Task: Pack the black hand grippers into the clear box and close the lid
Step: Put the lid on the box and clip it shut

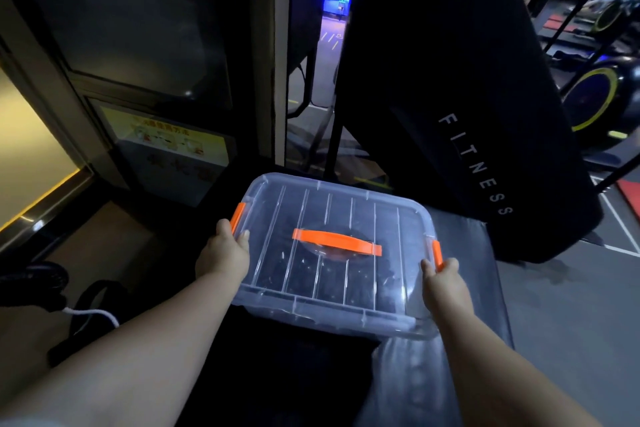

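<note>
The clear box lies between the two hands, its short ends meeting the palms and its body reaching away from the wrists onto a dark padded bench. The left hand grips the left end: its thumb lies on the edge of the lid and a finger runs up beside the left orange latch, with the other fingers hidden under the rim. The right hand holds the right end with its fingers curled close against the right orange latch, thumb on the inner side; whether it pinches the latch itself or the rim under it cannot be told. The lid sits flat on the box, facing up. The box's long axis runs from one hand to the other, the right end a little nearer the person, and the orange handle on the lid lies along that same line, midway between the grips. Through the ribbed lid dark shapes show, apparently the black hand grippers, too blurred to count.
</note>
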A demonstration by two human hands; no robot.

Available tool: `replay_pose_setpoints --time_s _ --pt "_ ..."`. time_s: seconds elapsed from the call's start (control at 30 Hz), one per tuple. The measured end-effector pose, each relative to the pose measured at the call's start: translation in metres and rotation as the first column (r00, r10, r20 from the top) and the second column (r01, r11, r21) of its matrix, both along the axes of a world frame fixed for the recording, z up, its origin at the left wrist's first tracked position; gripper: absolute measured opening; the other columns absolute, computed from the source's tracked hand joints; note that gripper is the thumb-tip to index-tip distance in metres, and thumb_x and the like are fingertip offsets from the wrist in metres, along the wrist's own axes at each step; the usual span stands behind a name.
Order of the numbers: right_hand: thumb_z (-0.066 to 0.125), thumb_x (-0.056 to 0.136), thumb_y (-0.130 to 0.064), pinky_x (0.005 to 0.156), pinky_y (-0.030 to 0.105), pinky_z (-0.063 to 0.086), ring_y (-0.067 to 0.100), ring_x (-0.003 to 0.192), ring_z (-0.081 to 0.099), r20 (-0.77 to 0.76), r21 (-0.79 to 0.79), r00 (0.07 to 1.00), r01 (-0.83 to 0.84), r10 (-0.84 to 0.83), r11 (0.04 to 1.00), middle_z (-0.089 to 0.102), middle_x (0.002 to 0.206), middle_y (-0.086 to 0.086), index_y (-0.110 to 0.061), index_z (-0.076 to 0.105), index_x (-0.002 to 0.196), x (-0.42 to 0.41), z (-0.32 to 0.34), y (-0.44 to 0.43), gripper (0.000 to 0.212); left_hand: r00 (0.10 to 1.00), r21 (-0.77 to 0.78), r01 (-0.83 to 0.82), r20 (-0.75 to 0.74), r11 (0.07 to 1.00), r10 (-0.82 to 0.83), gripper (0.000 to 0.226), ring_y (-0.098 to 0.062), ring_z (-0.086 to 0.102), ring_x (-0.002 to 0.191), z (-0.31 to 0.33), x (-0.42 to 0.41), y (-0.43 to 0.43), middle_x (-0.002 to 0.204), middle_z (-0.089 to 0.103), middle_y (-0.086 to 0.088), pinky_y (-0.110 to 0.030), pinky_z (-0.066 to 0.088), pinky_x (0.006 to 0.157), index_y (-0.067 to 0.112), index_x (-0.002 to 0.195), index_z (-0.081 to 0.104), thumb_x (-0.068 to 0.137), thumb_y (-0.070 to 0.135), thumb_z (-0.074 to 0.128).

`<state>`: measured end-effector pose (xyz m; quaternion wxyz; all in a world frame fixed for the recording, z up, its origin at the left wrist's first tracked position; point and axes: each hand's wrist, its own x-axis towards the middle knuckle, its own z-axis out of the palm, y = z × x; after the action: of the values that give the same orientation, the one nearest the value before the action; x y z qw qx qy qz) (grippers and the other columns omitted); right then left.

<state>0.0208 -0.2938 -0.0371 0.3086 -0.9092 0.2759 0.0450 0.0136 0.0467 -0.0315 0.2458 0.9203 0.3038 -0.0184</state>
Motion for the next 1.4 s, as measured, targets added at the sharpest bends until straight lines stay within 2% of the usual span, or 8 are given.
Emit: replay_pose_setpoints --time_s 0.23,0.4,0.5,0.67,1.0,1.27,1.33,1.4 --pt "0.042 0.097 -0.042 0.072 0.040 0.036 0.041 0.094 0.057 0.000 -0.049 0.995 0.100 -0.100 0.994 0.059 0.096 0.022 -0.011 0.037 0.100 -0.004 -0.007 -0.068 0.032 0.997 -0.043 0.080 0.026 0.996 -0.079 0.030 -0.035 0.059 0.085 -0.003 0.029 -0.065 0.101 0.061 -0.013 -0.036 0.042 0.063 0.017 0.108 0.037 0.096 0.045 0.035" --pt "0.042 0.097 -0.041 0.071 0.040 0.036 0.036 0.082 0.050 -0.001 -0.049 0.992 0.130 -0.130 0.990 0.052 0.087 0.017 -0.009 0.037 0.101 0.000 -0.007 -0.102 0.033 0.992 -0.062 0.117 0.047 0.991 -0.114 0.030 -0.033 0.057 0.082 -0.006 0.041 -0.100 0.102 0.060 -0.012 -0.035 0.040 0.063 0.017 0.109 0.037 0.097 0.044 0.035" --pt "0.042 0.098 -0.040 0.070 0.040 0.035 0.036 0.083 0.050 -0.004 -0.053 0.993 0.121 -0.121 0.991 0.050 0.087 0.015 -0.008 0.037 0.102 0.005 -0.007 -0.108 0.033 0.992 -0.048 0.117 0.053 0.992 -0.115 0.031 -0.035 0.059 0.086 -0.008 0.046 -0.105 0.102 0.060 -0.013 -0.036 0.041 0.064 0.016 0.110 0.037 0.097 0.044 0.035" --pt "0.042 0.098 -0.039 0.068 0.039 0.033 0.032 0.076 0.044 0.003 -0.032 0.992 0.123 -0.123 0.992 0.049 0.081 0.012 -0.009 0.037 0.099 0.005 -0.008 -0.106 0.031 0.993 -0.060 0.111 0.058 0.992 -0.107 0.032 -0.032 0.055 0.079 -0.009 0.044 -0.103 0.100 0.060 -0.012 -0.037 0.045 0.066 0.016 0.112 0.037 0.097 0.045 0.034" --pt "0.043 0.097 -0.039 0.068 0.038 0.033 0.031 0.077 0.044 0.002 -0.039 0.995 0.101 -0.101 0.994 0.049 0.081 0.011 -0.009 0.041 0.104 0.012 -0.002 -0.110 0.031 0.997 -0.122 0.048 0.071 0.991 -0.039 0.032 -0.027 0.052 0.075 -0.010 0.033 -0.108 0.104 0.059 -0.010 -0.035 0.042 0.063 0.018 0.115 0.036 0.097 0.045 0.035" --pt "0.037 0.096 -0.048 0.073 0.039 0.035 0.031 0.080 0.046 -0.052 -0.119 0.991 0.120 -0.127 0.986 0.054 0.090 0.013 -0.012 0.042 0.110 0.006 -0.002 -0.108 0.038 0.997 -0.060 0.070 0.041 0.996 -0.067 0.035 -0.037 0.060 0.091 -0.012 0.034 -0.107 0.108 0.061 -0.013 -0.038 0.042 0.068 0.014 0.114 0.036 0.097 0.045 0.034" --pt "0.037 0.095 -0.051 0.079 0.042 0.037 0.034 0.091 0.050 -0.046 -0.149 0.987 0.145 -0.154 0.978 0.056 0.108 0.018 -0.012 0.045 0.116 0.003 0.000 -0.103 0.045 0.997 -0.080 0.070 0.032 0.994 -0.068 0.037 -0.038 0.059 0.097 -0.011 0.034 -0.107 0.113 0.059 -0.014 -0.039 0.041 0.070 0.013 0.116 0.036 0.097 0.045 0.035" --pt "0.036 0.094 -0.055 0.092 0.047 0.036 0.038 0.111 0.048 -0.024 -0.224 0.980 0.185 -0.195 0.957 0.050 0.123 0.020 -0.014 0.045 0.126 0.000 0.003 -0.096 0.053 0.999 -0.120 0.050 0.012 0.992 -0.049 0.043 -0.038 0.054 0.108 -0.008 0.034 -0.107 0.123 0.054 -0.015 -0.042 0.041 0.078 0.013 0.123 0.035 0.096 0.046 0.036"
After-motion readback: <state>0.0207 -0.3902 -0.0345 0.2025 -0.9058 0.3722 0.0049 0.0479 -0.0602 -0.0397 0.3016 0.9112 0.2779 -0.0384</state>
